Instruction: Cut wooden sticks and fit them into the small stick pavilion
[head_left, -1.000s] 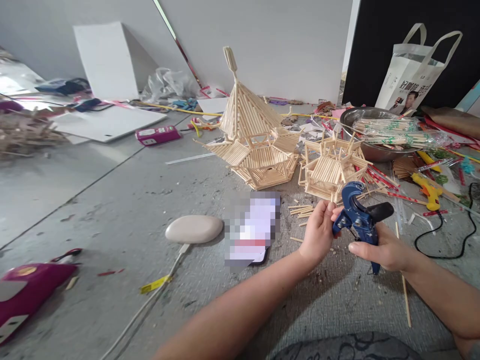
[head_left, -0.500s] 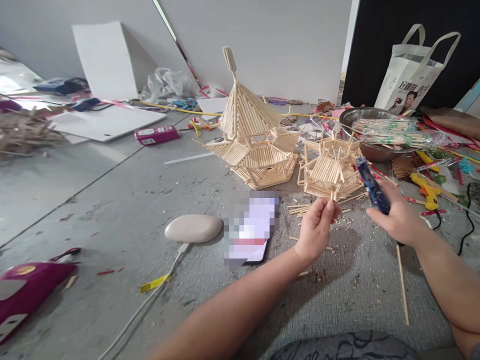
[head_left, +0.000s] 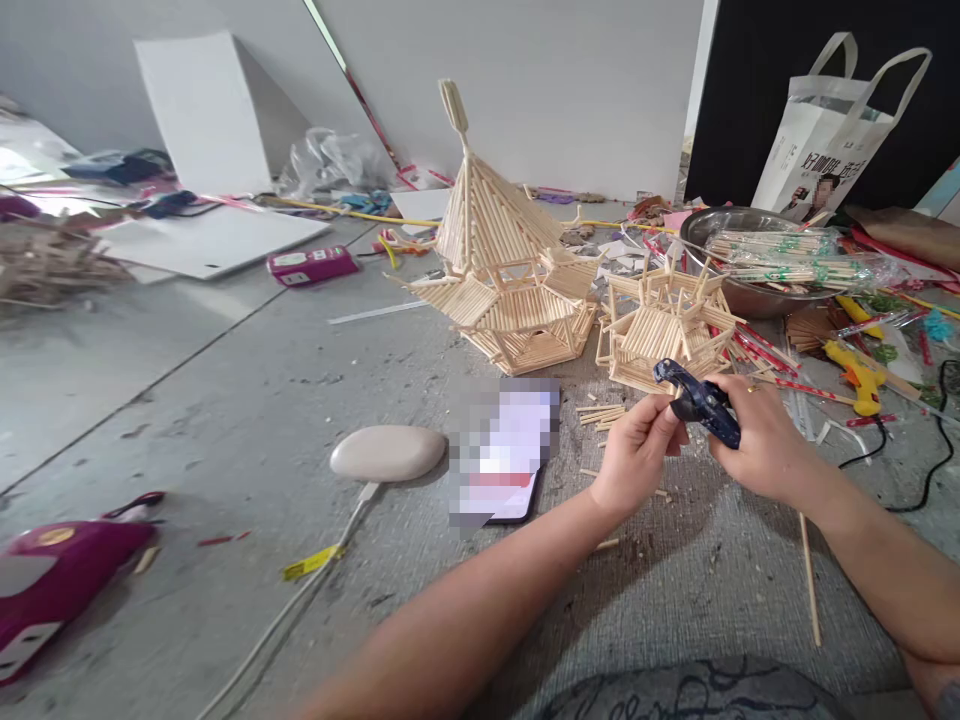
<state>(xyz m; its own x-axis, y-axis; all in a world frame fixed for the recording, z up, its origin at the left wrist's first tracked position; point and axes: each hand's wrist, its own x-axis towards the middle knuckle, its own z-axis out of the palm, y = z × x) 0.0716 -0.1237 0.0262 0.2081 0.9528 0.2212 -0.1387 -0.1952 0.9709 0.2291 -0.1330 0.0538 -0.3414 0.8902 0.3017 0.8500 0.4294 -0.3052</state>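
My right hand is closed around a blue cutter, its head pointing left towards my left hand. My left hand pinches a short wooden stick at its fingertips, right against the cutter's jaw; the stick itself is barely visible. Both hands hover above the grey floor in front of a small stick-built frame. A taller stick pagoda model stands just left of the frame. Loose cut sticks lie on the floor beside my left hand.
A phone and a beige oval stone lie left of my hands. A metal bowl with bagged sticks, a yellow glue gun and a black cable sit at right. A long stick lies under my right forearm. Magenta box lower left.
My right hand swung the blue cutter away to the right, then brought it back against my left fingertips. My left hand stayed pinched in nearly the same place.
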